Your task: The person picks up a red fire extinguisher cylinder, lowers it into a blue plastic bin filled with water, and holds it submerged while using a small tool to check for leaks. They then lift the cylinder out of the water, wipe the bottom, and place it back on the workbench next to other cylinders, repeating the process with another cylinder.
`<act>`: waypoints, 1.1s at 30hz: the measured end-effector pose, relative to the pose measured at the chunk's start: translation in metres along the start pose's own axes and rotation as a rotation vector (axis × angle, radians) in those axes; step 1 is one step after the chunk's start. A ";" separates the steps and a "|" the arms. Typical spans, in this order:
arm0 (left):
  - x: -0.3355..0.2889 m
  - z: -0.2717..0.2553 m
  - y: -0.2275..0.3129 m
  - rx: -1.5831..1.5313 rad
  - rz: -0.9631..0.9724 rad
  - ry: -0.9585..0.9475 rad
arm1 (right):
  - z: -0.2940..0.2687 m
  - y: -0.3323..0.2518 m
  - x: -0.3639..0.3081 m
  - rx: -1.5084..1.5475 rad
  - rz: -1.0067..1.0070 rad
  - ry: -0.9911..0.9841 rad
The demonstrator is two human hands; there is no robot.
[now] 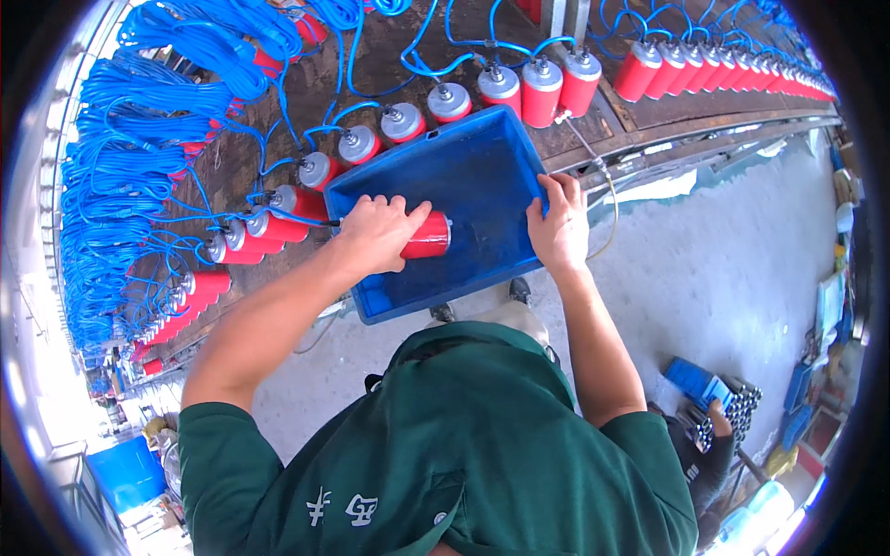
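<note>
A shallow blue plastic tray [464, 176] sits tilted at the table's edge in front of me. My left hand [380, 232] is closed around a red cylinder [429, 235] lying on its side over the tray's left part; a blue cable runs from behind the hand. With my right hand [561, 222] I grip the tray's right rim, thumb inside and fingers along the outer side. Beyond the tray, several red cylinders with silver caps, such as this one [541, 91], stand on the table with blue cables at their tops.
Coiled blue cables [139, 139] are heaped at the left of the brown table [389, 79]. A row of red cylinders [695, 67] continues at far right. A thin hose [593, 153] hangs from the table edge. At lower right another person [709, 454] works beside stacked metal tubes [742, 408].
</note>
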State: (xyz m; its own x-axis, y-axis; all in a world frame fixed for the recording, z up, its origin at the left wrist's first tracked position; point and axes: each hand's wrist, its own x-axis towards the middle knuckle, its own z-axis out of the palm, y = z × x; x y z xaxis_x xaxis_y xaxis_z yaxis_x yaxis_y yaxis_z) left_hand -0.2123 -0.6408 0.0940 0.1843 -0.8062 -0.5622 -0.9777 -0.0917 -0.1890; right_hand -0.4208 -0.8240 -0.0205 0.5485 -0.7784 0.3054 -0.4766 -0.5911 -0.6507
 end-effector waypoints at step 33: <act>-0.114 0.132 -0.061 -0.395 -0.140 0.637 | 0.081 -0.093 0.011 -0.116 -1.068 -0.543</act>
State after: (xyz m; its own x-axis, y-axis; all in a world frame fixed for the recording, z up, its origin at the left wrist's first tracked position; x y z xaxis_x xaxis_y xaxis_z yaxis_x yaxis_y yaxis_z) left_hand -0.1605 -0.4658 0.0630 0.3324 -0.9422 0.0414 -0.9350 -0.3235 0.1456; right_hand -0.3149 -0.7600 -0.0127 0.9085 0.2897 0.3013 0.3508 -0.9204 -0.1728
